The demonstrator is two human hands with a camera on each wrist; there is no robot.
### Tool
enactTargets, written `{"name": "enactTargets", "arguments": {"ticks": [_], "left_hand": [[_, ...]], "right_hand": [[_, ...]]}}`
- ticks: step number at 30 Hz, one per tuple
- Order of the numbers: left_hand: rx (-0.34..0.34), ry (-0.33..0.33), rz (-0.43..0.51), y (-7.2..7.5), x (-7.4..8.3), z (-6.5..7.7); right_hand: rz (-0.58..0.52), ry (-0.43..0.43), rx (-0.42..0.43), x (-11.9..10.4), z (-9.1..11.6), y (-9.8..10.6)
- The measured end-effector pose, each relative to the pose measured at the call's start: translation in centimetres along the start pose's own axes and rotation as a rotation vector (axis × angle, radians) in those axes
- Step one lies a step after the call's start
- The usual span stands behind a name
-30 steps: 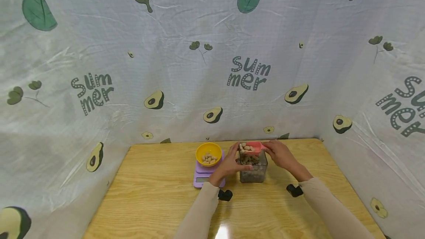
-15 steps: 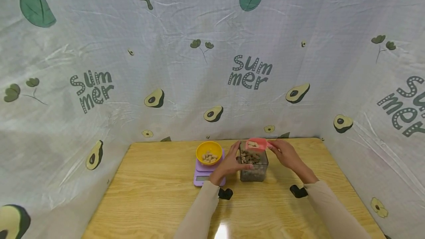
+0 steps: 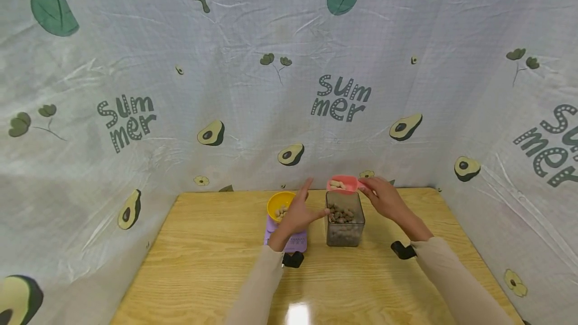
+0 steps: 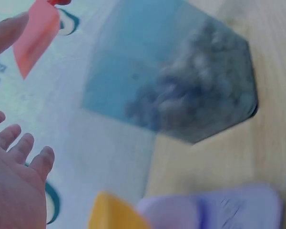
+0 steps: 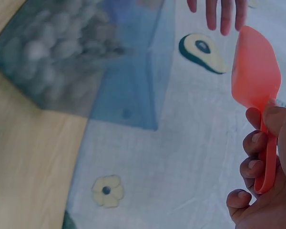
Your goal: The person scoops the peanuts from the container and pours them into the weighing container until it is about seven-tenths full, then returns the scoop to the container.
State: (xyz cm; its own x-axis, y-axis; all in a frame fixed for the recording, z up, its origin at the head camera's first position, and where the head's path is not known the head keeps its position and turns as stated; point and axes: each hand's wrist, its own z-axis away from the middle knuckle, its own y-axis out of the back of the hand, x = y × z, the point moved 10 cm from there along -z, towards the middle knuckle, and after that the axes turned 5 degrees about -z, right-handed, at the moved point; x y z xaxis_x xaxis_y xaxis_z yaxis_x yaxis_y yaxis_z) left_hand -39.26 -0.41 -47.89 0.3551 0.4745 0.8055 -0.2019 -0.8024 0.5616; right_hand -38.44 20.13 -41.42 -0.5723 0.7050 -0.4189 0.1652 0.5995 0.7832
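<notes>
A red scoop (image 3: pixel 349 183) with a few peanuts (image 3: pixel 336 184) in it is held above the back rim of a clear square container (image 3: pixel 345 235). My right hand (image 3: pixel 384 198) grips the scoop's handle, its fingers curled round it in the right wrist view. More peanuts (image 3: pixel 341 213) lie inside the container. My left hand (image 3: pixel 299 214), its fingers extended and apart, hovers between the container and a yellow bowl (image 3: pixel 281 196). The left wrist view shows its fingers (image 4: pixel 20 148) holding nothing. Peanuts in the bowl are partly hidden behind this hand.
The bowl stands on a purple kitchen scale (image 3: pixel 298 244), whose display my left wrist mostly hides. Under everything is a wooden table (image 3: pixel 203 265). A white printed curtain (image 3: pixel 244 99) hangs behind the table and along both sides.
The scoop has risen out of the container, with fewer peanuts showing in it than a second ago. My left hand has let go of the container's side and moved left toward the bowl.
</notes>
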Motion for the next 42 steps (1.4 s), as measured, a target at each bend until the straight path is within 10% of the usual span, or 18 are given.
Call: {"name": "enactTargets", "arguments": {"ticks": [8, 16, 28, 42], "left_hand": [[0.136, -0.019, -0.103, 4.8, -1.5, 1.5], [0.133, 0.085, -0.157, 7.2, -5.5, 3.2], [0.053, 0.189, -0.151, 6.2, -10.6, 4.4], [0.029, 0.242, -0.133, 5.8, -11.7, 4.7]], "right_hand": [[-0.024, 0.013, -0.032, -2.0, -2.1, -1.3], [-0.03, 0.025, -0.088, -4.0, -3.7, -4.9], [0.066, 0.007, -0.23, -5.0, -5.1, -10.1], [0.397, 0.12, -0.362, -7.7, -7.1, -12.8]]}}
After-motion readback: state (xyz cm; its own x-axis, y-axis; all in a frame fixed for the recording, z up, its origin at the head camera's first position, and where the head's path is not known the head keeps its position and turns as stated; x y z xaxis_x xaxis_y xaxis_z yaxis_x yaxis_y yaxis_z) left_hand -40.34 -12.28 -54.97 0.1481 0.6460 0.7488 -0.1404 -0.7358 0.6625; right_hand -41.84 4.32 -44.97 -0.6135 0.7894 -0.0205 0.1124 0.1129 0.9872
